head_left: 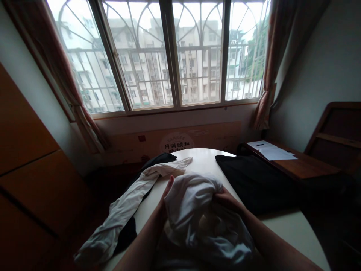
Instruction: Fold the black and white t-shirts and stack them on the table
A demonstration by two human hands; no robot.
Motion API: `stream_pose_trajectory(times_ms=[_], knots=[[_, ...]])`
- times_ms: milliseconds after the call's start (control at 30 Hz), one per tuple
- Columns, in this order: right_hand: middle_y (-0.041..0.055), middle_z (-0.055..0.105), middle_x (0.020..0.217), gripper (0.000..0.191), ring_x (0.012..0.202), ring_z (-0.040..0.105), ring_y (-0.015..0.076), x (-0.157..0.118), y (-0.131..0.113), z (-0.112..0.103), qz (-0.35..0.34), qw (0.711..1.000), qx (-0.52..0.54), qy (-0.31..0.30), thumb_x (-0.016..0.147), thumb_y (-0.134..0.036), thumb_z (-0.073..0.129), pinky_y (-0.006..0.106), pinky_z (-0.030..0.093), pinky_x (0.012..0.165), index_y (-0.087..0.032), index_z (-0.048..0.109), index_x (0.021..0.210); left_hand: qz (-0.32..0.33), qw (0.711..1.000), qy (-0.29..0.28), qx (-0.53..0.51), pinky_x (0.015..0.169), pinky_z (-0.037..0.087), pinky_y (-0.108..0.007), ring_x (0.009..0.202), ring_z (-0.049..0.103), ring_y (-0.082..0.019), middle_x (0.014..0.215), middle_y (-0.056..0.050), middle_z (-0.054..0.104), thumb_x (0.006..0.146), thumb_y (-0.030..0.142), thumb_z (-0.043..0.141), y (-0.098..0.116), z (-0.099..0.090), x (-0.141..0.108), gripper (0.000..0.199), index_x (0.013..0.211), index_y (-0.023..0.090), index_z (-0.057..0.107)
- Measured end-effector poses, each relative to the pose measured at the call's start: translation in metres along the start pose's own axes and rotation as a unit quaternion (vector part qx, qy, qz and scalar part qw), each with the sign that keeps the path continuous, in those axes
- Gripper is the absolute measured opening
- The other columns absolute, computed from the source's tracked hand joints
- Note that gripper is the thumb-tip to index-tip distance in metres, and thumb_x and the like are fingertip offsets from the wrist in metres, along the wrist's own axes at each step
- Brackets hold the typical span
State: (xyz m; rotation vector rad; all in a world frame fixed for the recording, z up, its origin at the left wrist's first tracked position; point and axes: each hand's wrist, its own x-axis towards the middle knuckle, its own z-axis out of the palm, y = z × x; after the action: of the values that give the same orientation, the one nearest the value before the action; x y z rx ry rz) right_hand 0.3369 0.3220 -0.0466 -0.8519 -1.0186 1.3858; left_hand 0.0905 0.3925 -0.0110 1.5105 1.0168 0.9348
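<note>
A bunched white cloth garment (194, 203) is held up between my two hands above the near part of the white table. My left hand (166, 197) grips its left side, the thumb pointing up and the other fingers hidden behind the fabric. On the right side, my right hand (227, 197) is closed on the folds, its fingertips tucked into the cloth. The lower part of the garment hangs loose towards me in shadow, and its kind cannot be made out.
Along the left of the white table (207, 160) lie a crumpled white garment (124, 210) and black cloth (128, 235) under it. Black folded cloth (258, 182) covers the right side. Beyond stand a wooden side table (307, 165) with papers (278, 152), a chair (338, 131) and a barred window (197, 71).
</note>
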Motion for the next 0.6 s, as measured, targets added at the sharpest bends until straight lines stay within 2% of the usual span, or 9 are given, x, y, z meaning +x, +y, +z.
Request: stream_pose_trajectory(times_ms=[67,133,200,267,367,433,500,533,600], knots=[[0.0087,0.076,0.104,0.056,0.105,0.069,0.0311,0.004,-0.002,-0.007,-0.019,0.999,0.030,0.039,0.059,-0.040,0.091,0.044,0.053,0.098,-0.018,0.074,0.107,-0.025,0.987,-0.077,-0.139,0.064,0.052,-0.034,0.075,0.069,-0.026,0.081,-0.012,0.073,0.088,0.082,0.028,0.002,0.001,-0.001,0.083,0.102,0.013,0.072],[0.0071,0.076,0.103,0.060,0.109,0.068,0.0304,0.005,-0.008,-0.009,-0.019,0.997,0.056,0.041,0.064,-0.052,0.088,0.044,0.052,0.101,-0.020,0.072,0.112,-0.061,0.961,-0.147,-0.224,0.059,0.049,-0.028,0.078,0.070,-0.025,0.086,-0.010,0.073,0.082,0.084,0.045,0.001,0.002,-0.002,0.079,0.112,0.015,0.068],[0.0070,0.075,0.104,0.065,0.112,0.067,0.0302,0.003,-0.017,-0.008,-0.008,0.997,0.074,0.025,0.071,-0.066,0.077,0.044,0.050,0.103,-0.021,0.070,0.118,-0.074,0.960,-0.172,-0.210,0.056,0.045,-0.023,0.076,0.068,-0.021,0.086,-0.007,0.071,0.075,0.074,0.066,-0.001,0.003,-0.002,0.068,0.111,0.016,0.067],[0.0093,0.074,0.107,0.075,0.114,0.066,0.0314,-0.002,-0.027,-0.007,0.006,0.996,0.093,0.008,0.078,-0.080,0.060,0.047,0.050,0.103,-0.020,0.068,0.122,-0.047,0.971,-0.144,-0.183,0.060,0.044,-0.021,0.073,0.064,-0.018,0.084,-0.003,0.069,0.068,0.055,0.081,0.000,0.005,-0.001,0.054,0.103,0.016,0.067],[0.0125,0.074,0.110,0.086,0.115,0.065,0.0331,-0.013,-0.043,-0.010,0.017,0.991,0.132,0.003,0.079,-0.090,0.040,0.049,0.049,0.102,-0.020,0.066,0.122,0.088,0.987,-0.009,-0.135,0.063,0.044,-0.022,0.068,0.058,-0.014,0.075,0.001,0.063,0.070,0.040,0.079,0.012,0.005,-0.003,0.033,0.088,0.016,0.064],[0.0139,0.073,0.108,0.087,0.111,0.066,0.0333,-0.020,-0.054,-0.019,0.011,0.988,0.148,0.030,0.078,-0.093,0.036,0.048,0.051,0.099,-0.021,0.067,0.116,0.217,0.971,0.085,-0.043,0.065,0.045,-0.023,0.069,0.057,-0.014,0.075,0.001,0.061,0.080,0.035,0.070,0.025,0.003,-0.009,0.019,0.085,0.018,0.064],[0.0153,0.074,0.100,0.087,0.101,0.069,0.0341,-0.025,-0.065,-0.029,0.009,0.987,0.140,0.084,0.076,-0.094,0.034,0.049,0.053,0.093,-0.021,0.068,0.107,0.345,0.926,0.135,0.074,0.071,0.048,-0.026,0.076,0.060,-0.015,0.081,-0.001,0.062,0.087,0.026,0.062,0.036,0.000,-0.018,0.008,0.085,0.019,0.065],[0.0159,0.073,0.095,0.087,0.095,0.070,0.0345,-0.027,-0.069,-0.035,0.003,0.987,0.118,0.112,0.075,-0.095,0.033,0.050,0.054,0.089,-0.020,0.068,0.102,0.396,0.899,0.144,0.122,0.074,0.049,-0.026,0.080,0.061,-0.016,0.085,-0.002,0.062,0.087,0.020,0.059,0.040,-0.001,-0.022,0.007,0.084,0.019,0.065],[0.0162,0.072,0.087,0.086,0.085,0.070,0.0342,-0.029,-0.077,-0.044,-0.058,0.982,0.016,0.176,0.077,-0.094,0.031,0.051,0.056,0.082,-0.019,0.068,0.098,0.465,0.855,0.142,0.183,0.076,0.050,-0.027,0.085,0.062,-0.016,0.092,-0.004,0.062,0.085,0.013,0.056,0.044,0.000,-0.031,0.012,0.082,0.019,0.065]])
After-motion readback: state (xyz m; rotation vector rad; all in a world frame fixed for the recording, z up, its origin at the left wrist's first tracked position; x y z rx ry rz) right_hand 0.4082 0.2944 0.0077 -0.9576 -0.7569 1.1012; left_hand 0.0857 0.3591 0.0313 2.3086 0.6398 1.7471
